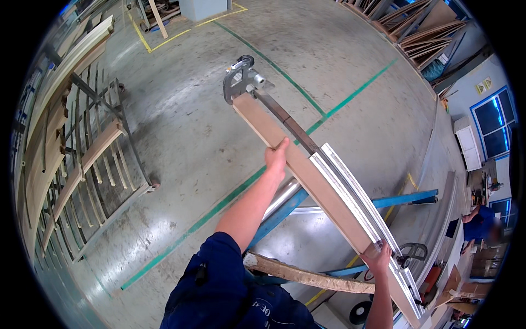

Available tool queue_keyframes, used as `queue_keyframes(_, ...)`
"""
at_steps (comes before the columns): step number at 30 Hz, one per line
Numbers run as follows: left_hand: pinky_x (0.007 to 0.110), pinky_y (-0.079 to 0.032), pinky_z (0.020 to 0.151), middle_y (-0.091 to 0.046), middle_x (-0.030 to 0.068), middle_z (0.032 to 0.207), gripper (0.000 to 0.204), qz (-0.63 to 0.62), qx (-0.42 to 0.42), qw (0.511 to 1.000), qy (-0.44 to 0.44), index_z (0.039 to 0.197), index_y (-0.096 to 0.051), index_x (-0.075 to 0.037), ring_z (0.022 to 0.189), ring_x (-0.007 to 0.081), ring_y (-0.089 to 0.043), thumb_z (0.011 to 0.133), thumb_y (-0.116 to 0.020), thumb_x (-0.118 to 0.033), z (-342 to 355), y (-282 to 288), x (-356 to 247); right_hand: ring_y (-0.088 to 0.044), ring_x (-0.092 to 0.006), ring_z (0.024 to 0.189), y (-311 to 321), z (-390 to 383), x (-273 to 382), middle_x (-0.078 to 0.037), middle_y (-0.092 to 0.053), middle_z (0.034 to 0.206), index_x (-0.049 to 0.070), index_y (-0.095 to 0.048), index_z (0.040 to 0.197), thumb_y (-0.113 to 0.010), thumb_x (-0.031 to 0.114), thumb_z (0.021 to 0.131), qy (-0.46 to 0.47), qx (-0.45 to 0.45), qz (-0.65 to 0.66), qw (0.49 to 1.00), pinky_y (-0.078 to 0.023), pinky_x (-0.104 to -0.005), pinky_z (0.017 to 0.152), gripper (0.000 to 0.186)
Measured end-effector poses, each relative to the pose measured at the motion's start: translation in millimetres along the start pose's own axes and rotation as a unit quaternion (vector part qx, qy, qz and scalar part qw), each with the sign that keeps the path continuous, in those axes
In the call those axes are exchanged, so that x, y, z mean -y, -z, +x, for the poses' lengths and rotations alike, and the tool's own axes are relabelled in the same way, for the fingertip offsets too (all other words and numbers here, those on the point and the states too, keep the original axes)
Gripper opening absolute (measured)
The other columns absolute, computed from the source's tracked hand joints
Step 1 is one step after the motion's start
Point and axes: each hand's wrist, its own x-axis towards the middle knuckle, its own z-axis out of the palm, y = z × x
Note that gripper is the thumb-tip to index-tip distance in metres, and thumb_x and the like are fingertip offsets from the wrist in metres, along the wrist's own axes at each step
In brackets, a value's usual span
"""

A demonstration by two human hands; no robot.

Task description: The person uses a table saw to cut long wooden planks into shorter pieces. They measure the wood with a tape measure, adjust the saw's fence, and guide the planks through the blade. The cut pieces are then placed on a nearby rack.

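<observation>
A long, narrow brown wooden board point(323, 183) lies slantwise in front of me, from the upper middle to the lower right. My left hand point(276, 156) is closed on its left edge, thumb on top and the other fingers partly hidden. Lower down, my right hand point(377, 259) grips the board, its fingers over the top beside the rail. Silver aluminium rails point(359, 192) run along the board's right side, joined to a dark steel bar point(287, 122). A grey metal bracket point(236, 79) with a black knob stands at the board's far end.
Blue steel beams point(282, 214) cross beneath the rails. A rough-edged wooden strip point(309, 272) lies close to my body. A metal rack point(118, 109) with wooden lengths stands on the left. Stacked boards point(427, 41) lean at the back right. A person in blue point(478, 223) is at the far right.
</observation>
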Motion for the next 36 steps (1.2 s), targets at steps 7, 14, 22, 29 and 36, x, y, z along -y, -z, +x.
queue_keyframes(7,0.039,-0.055,0.088,-0.069,0.0198,0.117,0.064,0.039,-0.006,0.999,-0.035,0.121,-0.061,0.010,0.104,0.0254,-0.068,0.089,-0.081,-0.042,-4.6,-1.0,-0.8,-0.047,-0.0430,0.131,-4.4,-1.2,-9.3,-0.021,-0.054,0.137,0.001,-0.043,0.144,-0.098,0.031,0.054,0.014,-0.012,-0.006,1.000,-0.040,-0.0515,0.112,0.110)
queue_keyframes(14,0.037,-0.056,0.084,-0.072,0.0188,0.113,0.059,0.074,0.053,0.994,-0.052,0.118,-0.065,0.010,0.100,0.0245,-0.070,0.091,-0.078,-0.041,-8.7,3.6,-9.7,-0.049,-0.0433,0.127,-6.7,-2.4,-17.0,-0.020,-0.055,0.135,0.001,-0.044,0.144,-0.098,0.031,0.053,0.024,-0.015,-0.008,1.000,-0.040,-0.0520,0.111,0.110)
queue_keyframes(22,0.042,-0.046,0.106,-0.052,0.0259,0.141,0.093,0.104,-0.062,0.979,-0.163,0.149,-0.031,0.006,0.127,0.0294,-0.057,0.086,-0.083,-0.039,23.2,25.6,-44.9,-0.048,-0.0427,0.128,-6.7,-7.8,-8.5,-0.020,-0.055,0.135,0.003,-0.046,0.142,-0.100,0.028,0.050,0.002,-0.029,-0.003,1.000,-0.039,-0.0521,0.112,0.110)
queue_keyframes(29,0.039,-0.049,0.093,-0.068,0.0117,0.113,0.061,0.164,-0.082,0.921,-0.343,0.124,-0.064,-0.001,0.104,0.0208,-0.062,0.074,-0.092,-0.022,142.1,82.4,-131.8,-0.048,-0.0426,0.126,-2.0,-0.8,1.1,-0.020,-0.055,0.133,0.002,-0.047,0.142,-0.100,0.028,0.048,0.006,-0.029,-0.007,1.000,-0.039,-0.0524,0.111,0.111)
queue_keyframes(36,0.033,-0.044,0.097,-0.069,-0.0006,0.110,0.043,0.173,0.024,0.970,-0.166,0.110,-0.070,-0.013,0.106,0.0118,-0.060,0.076,-0.092,-0.027,130.7,80.9,-161.9,-0.048,-0.0433,0.125,2.3,-4.5,5.4,-0.019,-0.056,0.132,0.001,-0.047,0.141,-0.100,0.027,0.048,-0.005,-0.015,-0.012,1.000,-0.041,-0.0531,0.109,0.110)
